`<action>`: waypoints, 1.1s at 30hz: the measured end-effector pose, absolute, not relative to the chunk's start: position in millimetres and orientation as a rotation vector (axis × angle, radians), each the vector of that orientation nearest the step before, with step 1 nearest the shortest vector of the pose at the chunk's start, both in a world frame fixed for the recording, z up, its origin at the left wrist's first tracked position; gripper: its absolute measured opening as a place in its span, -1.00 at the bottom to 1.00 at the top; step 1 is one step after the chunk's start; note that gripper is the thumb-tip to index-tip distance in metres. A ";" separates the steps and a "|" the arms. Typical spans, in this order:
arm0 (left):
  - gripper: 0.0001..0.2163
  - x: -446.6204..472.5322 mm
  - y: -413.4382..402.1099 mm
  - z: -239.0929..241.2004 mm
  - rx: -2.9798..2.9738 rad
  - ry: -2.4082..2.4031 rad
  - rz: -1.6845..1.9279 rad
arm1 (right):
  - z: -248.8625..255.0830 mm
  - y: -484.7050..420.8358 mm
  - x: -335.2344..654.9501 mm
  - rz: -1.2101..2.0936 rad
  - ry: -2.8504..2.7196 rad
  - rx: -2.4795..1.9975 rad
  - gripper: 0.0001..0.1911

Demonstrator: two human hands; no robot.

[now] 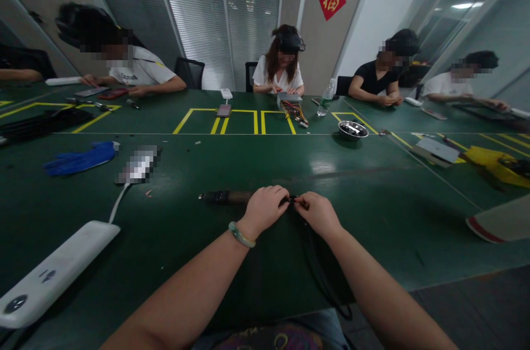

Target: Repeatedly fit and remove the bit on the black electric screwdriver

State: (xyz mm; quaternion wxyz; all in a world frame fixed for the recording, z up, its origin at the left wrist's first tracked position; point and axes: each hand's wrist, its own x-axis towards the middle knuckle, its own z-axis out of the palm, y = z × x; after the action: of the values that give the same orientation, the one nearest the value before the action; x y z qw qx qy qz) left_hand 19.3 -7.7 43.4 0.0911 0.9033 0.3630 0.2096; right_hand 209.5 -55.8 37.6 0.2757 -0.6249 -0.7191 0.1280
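Observation:
My left hand (265,207) is curled around the right end of a dark, rod-shaped tool (226,197) that lies flat on the green table (372,184). A pale green bangle (241,234) sits on that wrist. My right hand (318,212) is pinched closed just to the right, meeting the left hand at a small dark part (293,199) at the tool's end. A black cable (321,275) runs from there down over the table's near edge. What the right fingers pinch is too small to name.
A white power strip (53,272) lies at the near left with its cord. A blue glove (80,159) is at the far left. A metal bowl (353,130), a water bottle (327,98) and yellow tape lines lie farther off. Several seated people work along the far side.

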 end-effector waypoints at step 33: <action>-0.91 21.7 -5.5 41.8 2.688 1.124 0.622 | 35.6 -57.3 205.3 0.305 -1.881 -1.717 -0.85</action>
State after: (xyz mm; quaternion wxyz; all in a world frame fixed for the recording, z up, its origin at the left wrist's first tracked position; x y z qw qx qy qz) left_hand 21.7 -5.5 41.8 0.0812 0.8993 0.3759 0.2082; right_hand 205.3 -57.3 35.6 0.2845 -0.6417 -0.7030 0.1141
